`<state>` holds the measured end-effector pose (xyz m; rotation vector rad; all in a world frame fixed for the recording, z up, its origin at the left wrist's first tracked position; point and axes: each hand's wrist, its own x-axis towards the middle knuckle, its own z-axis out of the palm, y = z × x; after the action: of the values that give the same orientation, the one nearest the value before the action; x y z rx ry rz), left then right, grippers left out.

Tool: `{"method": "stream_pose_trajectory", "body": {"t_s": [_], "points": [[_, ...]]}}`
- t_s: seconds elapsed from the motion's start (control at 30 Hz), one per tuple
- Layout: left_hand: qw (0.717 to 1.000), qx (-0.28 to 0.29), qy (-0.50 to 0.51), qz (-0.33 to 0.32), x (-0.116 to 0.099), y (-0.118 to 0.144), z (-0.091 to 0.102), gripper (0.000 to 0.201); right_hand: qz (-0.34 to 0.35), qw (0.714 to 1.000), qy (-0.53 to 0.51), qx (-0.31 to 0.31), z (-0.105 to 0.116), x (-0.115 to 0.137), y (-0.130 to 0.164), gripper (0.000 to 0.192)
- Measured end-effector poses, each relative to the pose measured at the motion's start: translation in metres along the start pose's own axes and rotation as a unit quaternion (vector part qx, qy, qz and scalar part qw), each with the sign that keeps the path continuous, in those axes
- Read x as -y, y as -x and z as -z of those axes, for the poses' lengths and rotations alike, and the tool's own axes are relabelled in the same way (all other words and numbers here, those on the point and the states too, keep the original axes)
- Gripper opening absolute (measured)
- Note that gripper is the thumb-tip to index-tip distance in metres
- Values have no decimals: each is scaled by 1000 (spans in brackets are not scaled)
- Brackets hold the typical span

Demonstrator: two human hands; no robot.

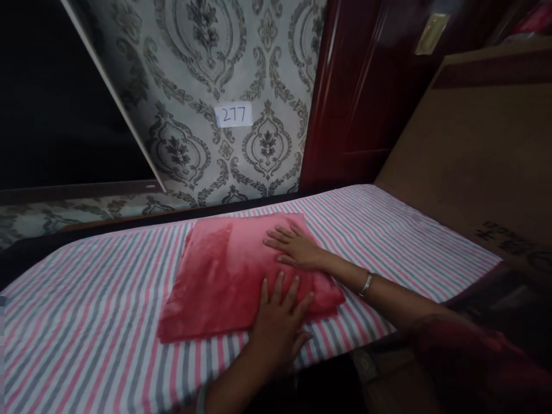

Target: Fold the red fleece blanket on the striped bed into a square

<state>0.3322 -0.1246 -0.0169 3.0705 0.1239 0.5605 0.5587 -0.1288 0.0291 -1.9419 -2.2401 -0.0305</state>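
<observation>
A pink velvety pillow [215,276] lies flat on a bed covered by a pink, grey and white striped sheet [95,322]. My left hand [278,325] rests palm down, fingers spread, on the pillow's near right edge. My right hand [295,247] lies flat on the pillow's far right part, fingers pointing left. A metal bangle [367,284] sits on my right wrist. Neither hand grips anything.
Patterned grey wallpaper [207,69] with a paper label reading 277 [233,114] stands behind the bed. A dark red wooden door [366,86] is at the back right. A brown cardboard panel [474,149] leans along the bed's right side. A dark opening [52,92] fills the left.
</observation>
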Motion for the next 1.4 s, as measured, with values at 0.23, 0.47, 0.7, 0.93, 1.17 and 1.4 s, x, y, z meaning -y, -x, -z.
{"method": "stream_pose_trajectory", "body": {"t_s": [0.23, 0.47, 0.7, 0.93, 1.17, 1.4], "points": [[1000, 4, -13, 5, 2, 9, -9, 78, -170, 982, -81, -20, -20, -79, -39, 54], [1000, 11, 6, 6, -2, 6, -5, 74, -195, 972, -131, -29, -19, -91, -40, 53], [997, -46, -17, 63, 21, 36, 51, 61, -79, 994, -47, -54, 11, -16, -60, 55], [972, -73, -146, 167, 59, 93, 42, 68, 252, 966, -35, 42, -6, 102, -112, 52], [967, -67, -143, 198, 63, 104, 12, 92, 182, 981, -39, 56, -31, 54, -190, 59], [965, -95, -135, 203, 69, 106, -1, 87, 61, 984, -156, 56, -60, 12, -231, 53]]}}
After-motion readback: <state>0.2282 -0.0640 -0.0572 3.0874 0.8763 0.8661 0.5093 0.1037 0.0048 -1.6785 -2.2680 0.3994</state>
